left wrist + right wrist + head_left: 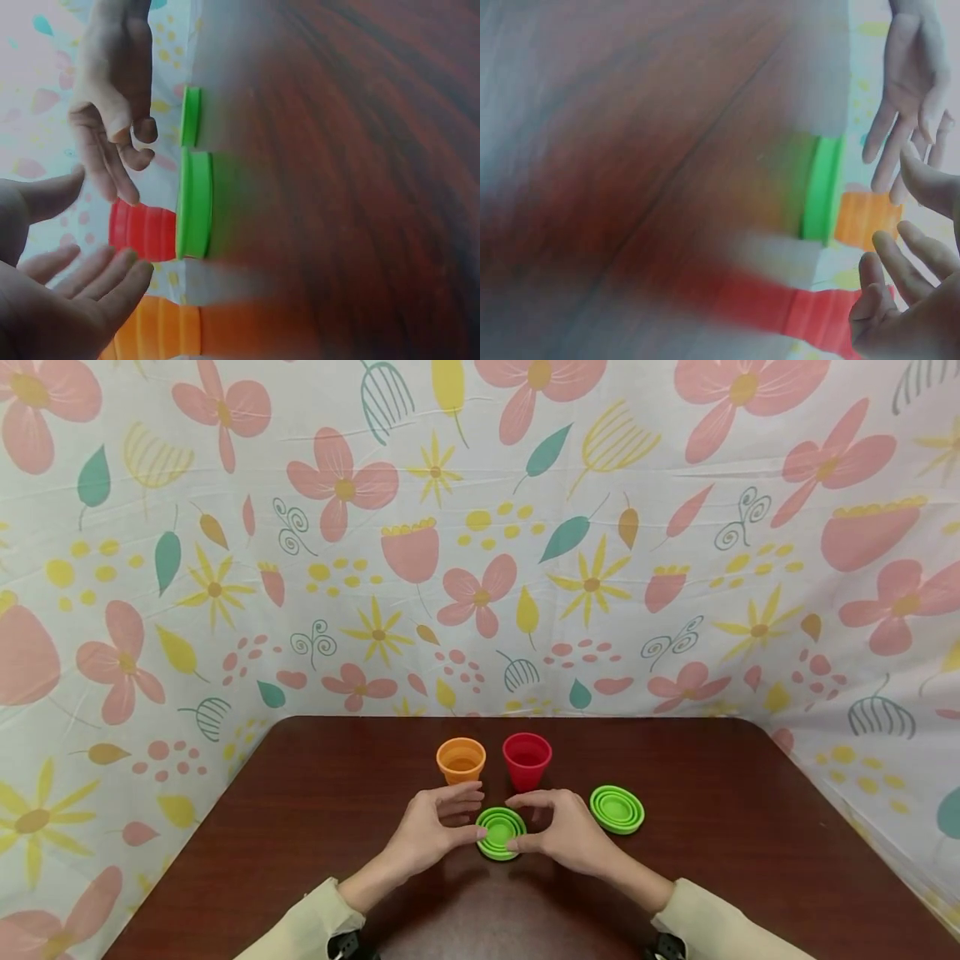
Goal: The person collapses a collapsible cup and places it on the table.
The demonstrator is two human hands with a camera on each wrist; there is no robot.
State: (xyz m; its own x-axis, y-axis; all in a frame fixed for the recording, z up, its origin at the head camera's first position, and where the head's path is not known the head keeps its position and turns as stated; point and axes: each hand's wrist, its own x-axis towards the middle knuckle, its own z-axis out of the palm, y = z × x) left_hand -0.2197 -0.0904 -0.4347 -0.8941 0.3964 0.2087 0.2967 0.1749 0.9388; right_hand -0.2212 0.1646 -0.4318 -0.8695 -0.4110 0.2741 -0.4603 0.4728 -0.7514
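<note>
A flattened green collapsible cup [501, 833] lies on the table between my two hands, its rings nested one inside another. My left hand [427, 827] hovers over its left side, thumb and fingers spread apart. Over the right side is my right hand [573, 835], also holding nothing, its fingers slightly bent. Both wrist views show a gap between the hands and the low green cup [196, 206]. Just beyond the left fingertips stands an orange cup [461, 762], drawn out to full height. A red cup [527, 760], also extended, stands behind the right fingers.
Another flattened green cup [617, 810] lies to the right of my right hand. The dark brown table [337, 793] ends at the back against a flower-patterned cloth [480, 527], which also hangs along both sides.
</note>
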